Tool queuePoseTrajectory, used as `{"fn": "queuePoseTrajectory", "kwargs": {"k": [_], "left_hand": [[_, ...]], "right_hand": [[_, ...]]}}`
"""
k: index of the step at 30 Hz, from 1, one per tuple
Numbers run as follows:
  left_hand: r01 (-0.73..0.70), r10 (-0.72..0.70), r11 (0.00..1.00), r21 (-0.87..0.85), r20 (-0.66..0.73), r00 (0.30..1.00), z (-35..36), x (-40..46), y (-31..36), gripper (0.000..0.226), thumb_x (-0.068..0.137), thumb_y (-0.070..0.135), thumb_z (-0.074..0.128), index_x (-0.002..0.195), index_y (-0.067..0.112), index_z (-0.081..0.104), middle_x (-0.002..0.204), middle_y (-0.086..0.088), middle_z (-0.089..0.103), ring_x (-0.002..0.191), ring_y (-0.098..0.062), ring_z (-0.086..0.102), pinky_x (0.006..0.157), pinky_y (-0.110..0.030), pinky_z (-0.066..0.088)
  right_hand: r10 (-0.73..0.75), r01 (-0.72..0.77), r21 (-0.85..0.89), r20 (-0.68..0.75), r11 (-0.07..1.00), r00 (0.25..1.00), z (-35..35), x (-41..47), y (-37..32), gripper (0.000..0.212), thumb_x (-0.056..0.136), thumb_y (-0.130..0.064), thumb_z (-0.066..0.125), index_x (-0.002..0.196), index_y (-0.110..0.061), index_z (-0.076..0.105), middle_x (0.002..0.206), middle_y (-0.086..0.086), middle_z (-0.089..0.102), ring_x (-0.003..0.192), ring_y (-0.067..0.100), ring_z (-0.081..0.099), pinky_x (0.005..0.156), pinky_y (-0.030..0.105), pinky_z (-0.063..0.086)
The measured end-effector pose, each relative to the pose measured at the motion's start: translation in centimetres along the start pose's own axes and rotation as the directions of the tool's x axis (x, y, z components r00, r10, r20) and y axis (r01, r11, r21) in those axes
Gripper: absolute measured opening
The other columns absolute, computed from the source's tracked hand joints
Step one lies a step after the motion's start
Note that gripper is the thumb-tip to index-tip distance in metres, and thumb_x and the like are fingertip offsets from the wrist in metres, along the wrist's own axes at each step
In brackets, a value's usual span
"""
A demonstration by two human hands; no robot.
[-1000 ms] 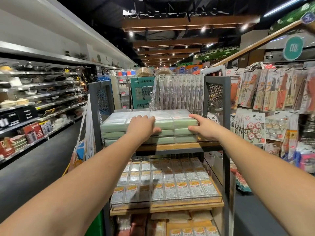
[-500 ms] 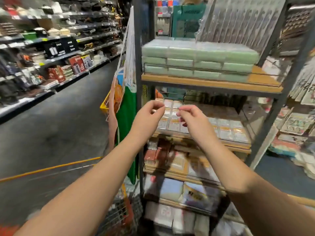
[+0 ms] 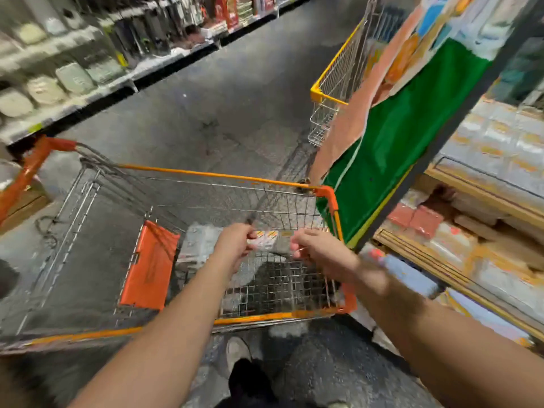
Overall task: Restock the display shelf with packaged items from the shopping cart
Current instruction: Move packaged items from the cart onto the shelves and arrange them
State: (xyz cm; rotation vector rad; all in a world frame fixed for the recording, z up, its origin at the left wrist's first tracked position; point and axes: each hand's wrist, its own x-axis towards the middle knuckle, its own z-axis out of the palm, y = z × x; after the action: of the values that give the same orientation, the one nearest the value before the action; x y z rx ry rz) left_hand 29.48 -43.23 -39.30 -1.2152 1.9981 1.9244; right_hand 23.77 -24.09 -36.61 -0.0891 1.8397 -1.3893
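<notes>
From the head camera, the orange-rimmed wire shopping cart (image 3: 188, 172) stands on the dark speckled floor (image 3: 229, 92), its right rim just beside the dark upright post of the wooden display shelf (image 3: 459, 184). Open aisle lies beyond the cart's far rim, up to a long blurred wall of shelved housewares (image 3: 73, 75) on the left. A second, yellow-rimmed wire cart (image 3: 332, 92) stands further along, against the green and pink hanging cloth (image 3: 412, 122).

Half a second ago both hands hovered before the shelf's second tier; now the view has swung down and they reach inside the cart. The left hand (image 3: 237, 245) and the right hand (image 3: 316, 248) are apart, each with fingers curled on one end of a flat clear-plastic packet with orange-striped labels (image 3: 269, 238), lifted above the mesh floor. More grey-white wrapped packets (image 3: 200, 242) lie beside it, next to the orange plastic seat flap (image 3: 150, 266). Motion blur softens the shelf's stacked packets.
</notes>
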Motion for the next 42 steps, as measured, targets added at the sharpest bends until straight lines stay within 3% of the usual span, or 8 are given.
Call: {"fn": "queuePoseTrajectory", "kwargs": {"k": [12,17,20,23,28,35,38,42], "left_hand": [[0.523,-0.549,0.816,-0.246,-0.05,0.834,-17.4,16.0,-13.3,0.02,0.095,0.015,0.043,0.076,0.014,0.051,0.067,-0.001,0.047,0.029,-0.01,0.047,0.032,-0.012,0.023],[0.605,-0.652,0.713,-0.353,-0.017,0.758,-19.0,20.5,-17.6,0.033,0.1,0.02,0.041,0.127,0.004,0.051,0.117,-0.019,0.061,0.068,-0.024,0.059,0.035,-0.018,0.031],[0.609,-0.681,0.635,-0.475,0.026,0.731,-19.1,22.8,-19.2,0.046,0.101,0.023,0.042,0.143,0.002,0.038,0.144,-0.022,0.044,0.093,-0.033,0.06,0.052,-0.026,0.042],[0.604,-0.707,0.512,-0.611,0.099,0.7,-18.7,25.0,-21.0,0.053,0.099,0.026,0.05,0.146,0.005,0.035,0.15,-0.023,0.034,0.122,-0.039,0.049,0.091,-0.036,0.044],[0.508,-0.691,0.409,-0.758,0.106,0.715,-18.5,27.0,-22.7,0.039,0.095,0.027,0.055,0.127,0.005,0.053,0.146,-0.014,0.041,0.119,-0.032,0.052,0.112,-0.04,0.035],[0.446,-0.7,0.398,-0.802,0.049,0.713,-18.2,27.4,-22.2,0.066,0.093,0.04,0.055,0.149,0.013,0.034,0.151,-0.015,0.035,0.136,-0.03,0.04,0.108,-0.038,0.039],[0.431,-0.703,0.445,-0.785,-0.008,0.712,-18.1,27.2,-21.4,0.046,0.093,0.041,0.057,0.132,0.017,0.053,0.131,-0.009,0.054,0.11,-0.021,0.055,0.081,-0.03,0.047],[0.423,-0.661,0.478,-0.77,0.003,0.751,-18.7,26.5,-20.0,0.036,0.091,0.032,0.062,0.124,0.016,0.057,0.118,-0.008,0.061,0.1,-0.02,0.058,0.073,-0.027,0.045]], "right_hand": [[0.493,-0.492,-0.186,-0.046,0.85,0.869,17.2,17.0,7.0,0.021,0.093,-0.01,0.052,0.075,-0.011,0.061,0.059,0.001,0.054,0.049,0.012,0.043,0.039,0.015,0.029],[0.588,-0.59,-0.129,-0.062,0.797,0.807,21.5,22.4,10.2,0.017,0.094,-0.016,0.051,0.082,-0.011,0.063,0.072,0.006,0.06,0.061,0.016,0.05,0.054,0.023,0.038],[0.597,-0.6,-0.07,-0.062,0.797,0.8,23.2,24.8,11.9,0.027,0.089,-0.035,0.054,0.102,-0.013,0.062,0.087,0.007,0.062,0.073,0.019,0.052,0.059,0.025,0.038],[0.597,-0.599,0.011,-0.1,0.8,0.796,24.9,28.0,13.3,0.037,0.096,-0.033,0.054,0.127,-0.015,0.047,0.087,0.004,0.054,0.07,0.015,0.046,0.059,0.027,0.037],[0.625,-0.618,0.092,-0.146,0.781,0.767,26.6,31.2,14.9,0.046,0.096,-0.029,0.054,0.136,-0.009,0.041,0.105,0.005,0.052,0.088,0.017,0.053,0.094,0.041,0.047],[0.629,-0.618,0.125,-0.225,0.776,0.744,28.0,32.5,15.3,0.058,0.093,-0.027,0.059,0.141,-0.006,0.034,0.117,0.009,0.051,0.092,0.02,0.048,0.076,0.029,0.04],[0.62,-0.629,0.077,-0.299,0.774,0.726,28.3,32.9,15.4,0.065,0.083,-0.038,0.067,0.134,-0.007,0.042,0.114,0.011,0.058,0.087,0.022,0.058,0.076,0.035,0.053],[0.586,-0.598,0.026,-0.239,0.801,0.775,27.6,32.7,14.8,0.046,0.086,-0.035,0.069,0.121,-0.007,0.056,0.111,0.009,0.063,0.091,0.022,0.061,0.068,0.03,0.052]]}}
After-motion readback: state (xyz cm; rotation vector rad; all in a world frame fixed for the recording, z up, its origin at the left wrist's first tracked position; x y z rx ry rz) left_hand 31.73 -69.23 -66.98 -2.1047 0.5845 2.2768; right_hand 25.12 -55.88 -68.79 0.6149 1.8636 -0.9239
